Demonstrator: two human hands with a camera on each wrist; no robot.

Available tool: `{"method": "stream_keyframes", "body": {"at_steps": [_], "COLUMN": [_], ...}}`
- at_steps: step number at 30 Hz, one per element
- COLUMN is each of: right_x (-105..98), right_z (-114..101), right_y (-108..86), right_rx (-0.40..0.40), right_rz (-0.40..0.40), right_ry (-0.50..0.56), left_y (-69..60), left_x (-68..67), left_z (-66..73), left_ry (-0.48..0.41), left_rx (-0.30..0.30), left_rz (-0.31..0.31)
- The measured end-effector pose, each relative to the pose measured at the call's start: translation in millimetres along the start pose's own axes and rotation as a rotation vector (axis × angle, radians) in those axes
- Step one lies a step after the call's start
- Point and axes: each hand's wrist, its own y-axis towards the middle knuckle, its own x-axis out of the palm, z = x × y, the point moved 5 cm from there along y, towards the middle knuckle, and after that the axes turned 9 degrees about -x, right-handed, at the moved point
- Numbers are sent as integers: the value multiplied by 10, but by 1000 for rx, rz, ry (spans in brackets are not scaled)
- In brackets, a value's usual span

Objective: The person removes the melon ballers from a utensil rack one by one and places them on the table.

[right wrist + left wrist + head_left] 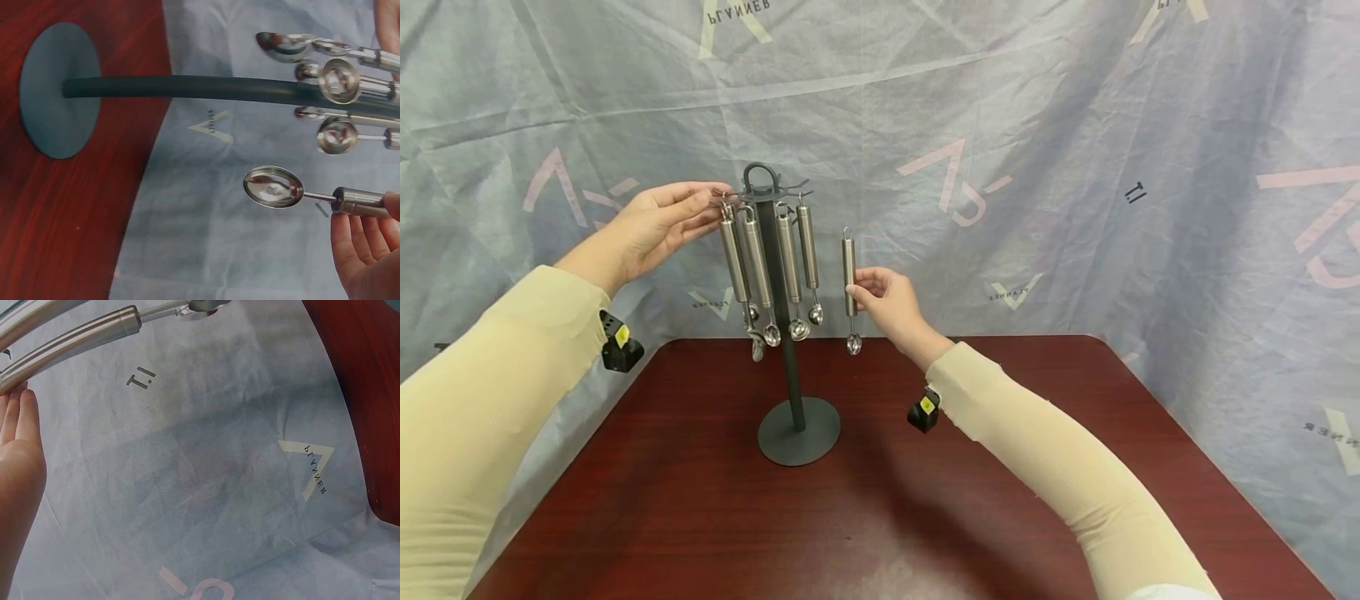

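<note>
A dark rack with a round base stands on the table, several steel-handled scoops hanging from its top hooks. My left hand is at the rack's left side, fingertips at a hook and the top of a hanging handle; in the left wrist view its fingers touch a steel handle. To the right of the rack, my right hand pinches the handle of one upright scoop, its bowl down and apart from the others. The right wrist view shows that scoop's oval bowl below the hanging ones.
The dark red table runs under the rack base. Behind it hangs a grey printed cloth, which also lines the sides. A black wrist camera sits at the left sleeve, another at the right.
</note>
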Motion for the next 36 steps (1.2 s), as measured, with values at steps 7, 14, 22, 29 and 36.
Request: {"method": "stream_keyframes", "body": {"at_steps": [7,14,22,29,36], "right_x": [-2,9,6,-23,-10], "right_z": [128,233,382,514,696], "right_y": [-115,-178,-254,-300,-368], "right_rx": [29,57,186,254,344], "right_rz": [-2,7,41,53,27], "right_ry": [-47,-27,57,49,81], "left_y": [0,-15,-19,-22,-13], "left_x": [7,7,-2,-4,-4], "left_z": [11,10,11,7,2], "left_ry": [45,68,41,45,46], "left_rx": [4,10,23,24,48], "left_rz": [38,67,19,36,32]}}
